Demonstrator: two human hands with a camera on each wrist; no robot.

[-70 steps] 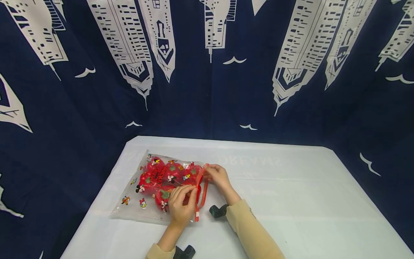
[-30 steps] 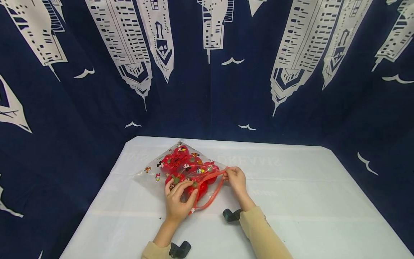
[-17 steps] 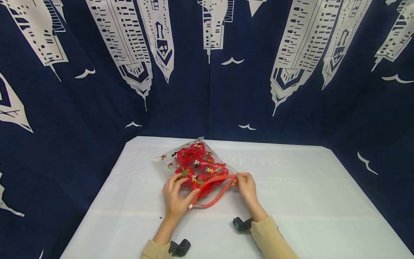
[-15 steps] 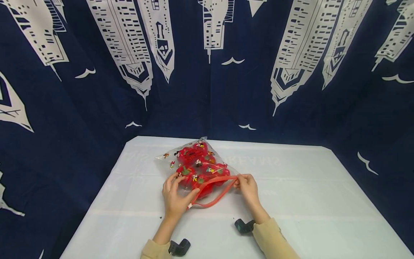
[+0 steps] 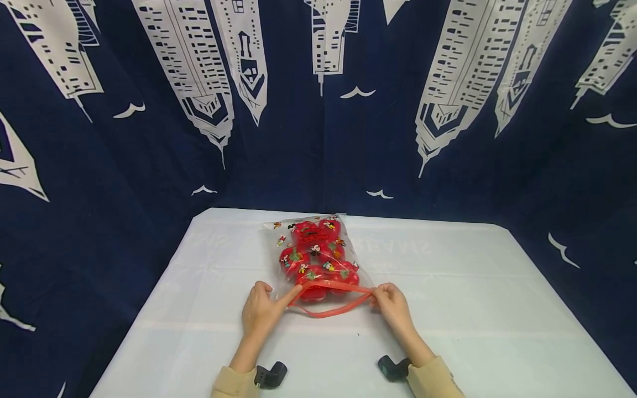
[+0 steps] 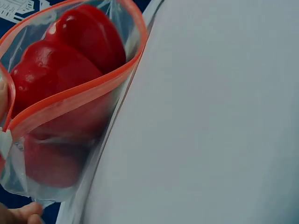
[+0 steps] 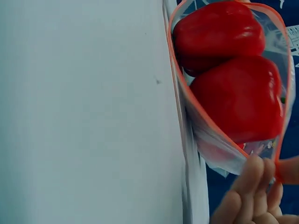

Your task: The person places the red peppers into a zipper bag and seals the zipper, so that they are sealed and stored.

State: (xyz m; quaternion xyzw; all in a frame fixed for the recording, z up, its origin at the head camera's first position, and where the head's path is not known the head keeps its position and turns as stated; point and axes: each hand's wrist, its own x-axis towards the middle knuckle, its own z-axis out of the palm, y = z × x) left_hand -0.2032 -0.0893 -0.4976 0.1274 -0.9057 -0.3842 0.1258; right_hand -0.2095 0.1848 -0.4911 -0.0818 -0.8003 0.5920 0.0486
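A person's left hand pinches the left end of a clear zip bag's red seal strip, while the right hand pinches its right end, the mouth pulled open between them. The bag, printed with cartoon figures and filled with red apples, lies on the white surface, its mouth toward the person. Behind hangs a navy curtain patterned with white skyscrapers.
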